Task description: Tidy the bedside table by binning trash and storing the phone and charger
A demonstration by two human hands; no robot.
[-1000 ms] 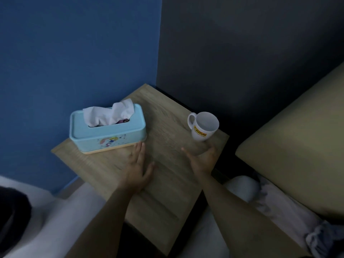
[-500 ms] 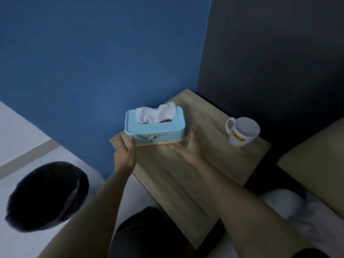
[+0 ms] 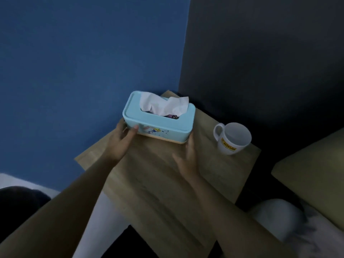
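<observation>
A light blue tissue box (image 3: 160, 119) with white tissue sticking out of its slot stands at the far left corner of the wooden bedside table (image 3: 167, 181). My left hand (image 3: 121, 141) grips the box's left end, thumb on its front face. My right hand (image 3: 188, 157) presses against the box's right front corner with its fingers spread. A white mug (image 3: 232, 137) with a yellow label stands to the right of the box. No phone, charger or trash shows on the table.
A blue wall runs behind the table on the left, a dark wall on the right. A beige bed edge (image 3: 312, 170) lies at the right. Part of a black bin (image 3: 20, 203) shows at the lower left on the white floor.
Both hands have gone from resting on the table to the ends of the tissue box. The box now sits further back toward the corner and is turned. The camera has swung left and back.
</observation>
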